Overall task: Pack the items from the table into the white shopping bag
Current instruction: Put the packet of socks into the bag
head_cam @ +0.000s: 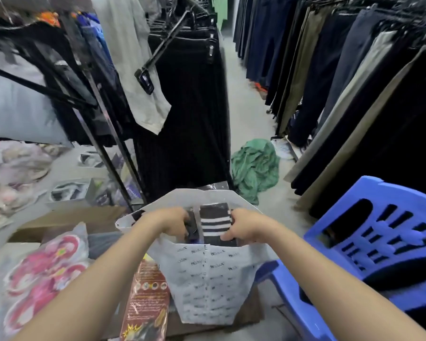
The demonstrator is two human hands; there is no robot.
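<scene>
Packing looks partly done: in the open white shopping bag, near centre, the right grip clasps black white-striped socks and the left grip a dark item beside them, while a red-brown packet and pink floral package lie unpacked at left.

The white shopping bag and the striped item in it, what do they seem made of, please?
The white shopping bag: probably thin plastic film, matte, printed; it creases and sags. The striped item: likely knitted fabric, black with white bands, soft-looking.
</scene>
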